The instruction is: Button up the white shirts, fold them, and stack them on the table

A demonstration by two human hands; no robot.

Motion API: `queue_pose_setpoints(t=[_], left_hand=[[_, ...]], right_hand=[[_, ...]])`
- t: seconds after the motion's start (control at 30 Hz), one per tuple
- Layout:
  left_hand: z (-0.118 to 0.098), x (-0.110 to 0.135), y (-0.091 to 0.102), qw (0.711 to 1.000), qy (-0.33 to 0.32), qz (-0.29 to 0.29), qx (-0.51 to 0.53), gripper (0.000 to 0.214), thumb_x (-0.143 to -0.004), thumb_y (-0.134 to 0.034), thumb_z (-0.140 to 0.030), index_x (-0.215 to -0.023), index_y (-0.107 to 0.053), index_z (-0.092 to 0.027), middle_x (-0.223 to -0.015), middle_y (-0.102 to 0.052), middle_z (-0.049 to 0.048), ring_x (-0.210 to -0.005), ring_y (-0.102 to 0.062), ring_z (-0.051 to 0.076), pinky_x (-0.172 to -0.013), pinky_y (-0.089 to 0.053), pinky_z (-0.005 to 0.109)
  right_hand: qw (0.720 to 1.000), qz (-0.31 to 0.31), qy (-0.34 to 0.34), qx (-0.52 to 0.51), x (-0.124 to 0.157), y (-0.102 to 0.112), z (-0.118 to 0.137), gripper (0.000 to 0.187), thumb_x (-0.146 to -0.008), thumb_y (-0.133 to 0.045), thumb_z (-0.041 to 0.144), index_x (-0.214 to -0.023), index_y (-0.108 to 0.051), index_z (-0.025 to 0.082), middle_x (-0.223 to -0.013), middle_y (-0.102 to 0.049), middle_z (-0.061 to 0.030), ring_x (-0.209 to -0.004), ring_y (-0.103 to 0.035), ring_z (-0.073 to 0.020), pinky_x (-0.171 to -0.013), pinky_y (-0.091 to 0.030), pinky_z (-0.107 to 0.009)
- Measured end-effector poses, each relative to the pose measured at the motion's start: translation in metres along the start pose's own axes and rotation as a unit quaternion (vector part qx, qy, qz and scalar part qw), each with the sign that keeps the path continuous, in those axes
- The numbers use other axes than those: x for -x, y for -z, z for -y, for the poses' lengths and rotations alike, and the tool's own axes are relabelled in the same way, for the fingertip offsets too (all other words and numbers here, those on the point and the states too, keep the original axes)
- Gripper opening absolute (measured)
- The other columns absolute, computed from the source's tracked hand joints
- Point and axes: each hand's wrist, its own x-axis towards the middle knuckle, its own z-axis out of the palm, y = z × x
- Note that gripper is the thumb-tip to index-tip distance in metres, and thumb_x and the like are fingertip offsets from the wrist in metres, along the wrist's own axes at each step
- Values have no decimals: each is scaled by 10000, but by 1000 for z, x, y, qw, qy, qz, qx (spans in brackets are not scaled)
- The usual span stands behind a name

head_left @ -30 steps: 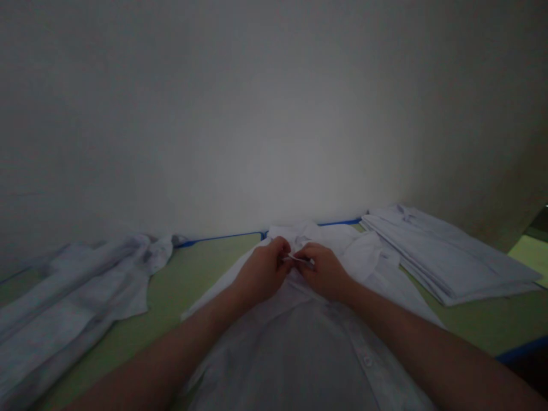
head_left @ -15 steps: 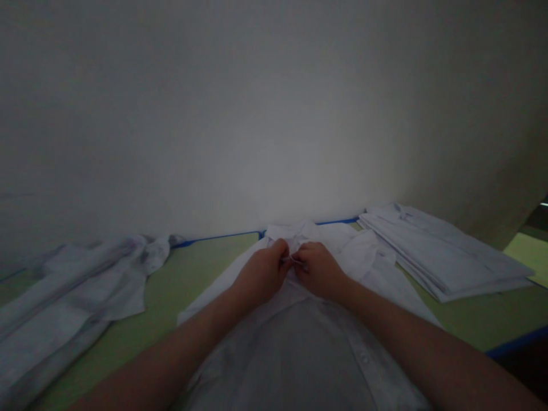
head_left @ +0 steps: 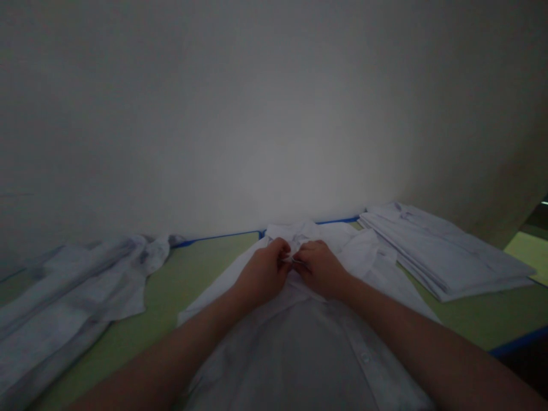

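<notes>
A white shirt [head_left: 299,348] lies spread in front of me, its collar end toward the wall and a button showing on its right front edge. My left hand [head_left: 269,268] and my right hand [head_left: 319,267] meet over its upper part, fingertips almost touching. Both pinch a small white edge of the shirt's cloth between thumb and fingers. Whether a button sits between the fingertips is too small and dim to tell.
To the left, a crumpled white garment [head_left: 85,285] lies on the green tabletop [head_left: 214,257]. Folded white shirts [head_left: 445,251] are stacked at the right. A blue edge [head_left: 518,342] borders the table, and a pale wall [head_left: 274,114] rises behind it.
My fingers have shifted very slightly around the pinched cloth, and a little more of its white edge shows. The shirt and the other garments stay in place.
</notes>
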Motion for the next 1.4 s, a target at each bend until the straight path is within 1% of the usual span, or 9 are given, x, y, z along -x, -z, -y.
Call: queue_pose_setpoints(t=[0.1, 0.17, 0.27, 0.47, 0.6, 0.87, 1.07, 1.2, 1.4], left_hand=[[0, -2, 3, 999, -19, 16, 23, 366, -759, -517, -169, -1121, -539, -217, -889, -664, 20, -809, -594, 146, -722, -405, 231], [1, -4, 6, 998, -36, 42, 12, 297, -769, -499, -176, -1040, -615, -212, -914, -671, 30, -827, -593, 153, -738, -407, 235], [3, -7, 9, 997, -42, 69, -16, 224, -794, -474, -217, -879, -681, -200, -857, -675, 43, -769, -587, 155, -682, -401, 233], [7, -7, 11, 997, -43, 54, -35, 245, -826, -454, -288, -830, -675, -182, -797, -657, 57, -700, -559, 147, -613, -367, 229], [7, -8, 13, 997, -48, 52, -36, 270, -836, -447, -320, -795, -666, -167, -767, -645, 62, -678, -546, 145, -600, -354, 228], [6, -8, 17, 997, -45, 49, -26, 314, -825, -466, -405, -749, -654, -165, -714, -629, 51, -636, -521, 134, -575, -334, 221], [9, -9, 20, 997, -33, 74, 10, 281, -803, -498, -400, -777, -661, -172, -694, -632, 25, -603, -524, 118, -549, -332, 209], [8, -9, 24, 996, -41, 70, 33, 245, -767, -559, -350, -929, -652, -191, -709, -643, 8, -610, -541, 112, -559, -351, 197], [5, -4, 23, 997, -72, 28, -6, 246, -800, -523, -343, -725, -670, -161, -670, -654, 35, -600, -544, 110, -546, -342, 194]], right_hand=[[1000, -5, 3, 14, 1, -1, 1, 134, -814, -548, 241, -757, -636, 158, -736, -587, -31, -779, -510, -142, -772, -303, -288], [1000, -8, 8, 16, 1, 0, 2, 152, -838, -524, 251, -786, -636, 161, -742, -587, -28, -776, -507, -137, -761, -298, -285], [1000, -8, 14, 16, 1, 0, 3, 156, -855, -503, 238, -813, -635, 165, -758, -590, -26, -776, -502, -134, -759, -292, -285], [999, -28, -10, 28, 0, -1, 8, 179, -872, -487, 257, -846, -639, 166, -795, -592, -40, -827, -491, -149, -793, -286, -299], [998, -41, -28, 36, 0, 0, 13, 221, -885, -465, 269, -796, -635, 160, -782, -590, -40, -826, -491, -149, -819, -276, -315], [995, -63, -36, 62, 1, 2, 15, 173, -867, -477, 221, -798, -629, 173, -790, -592, -32, -834, -494, -148, -867, -254, -341], [991, -77, 10, 113, 1, 3, 13, 151, -852, -473, 214, -812, -612, 172, -778, -582, -35, -817, -477, -161, -891, -250, -364], [982, -96, 69, 147, 0, 3, 11, 148, -845, -459, 181, -801, -599, 171, -773, -578, -31, -803, -465, -156, -910, -248, -367], [968, -149, 95, 176, 1, 9, 10, 184, -839, -460, 221, -728, -598, 172, -700, -563, -22, -770, -465, -149, -938, -244, -382]])
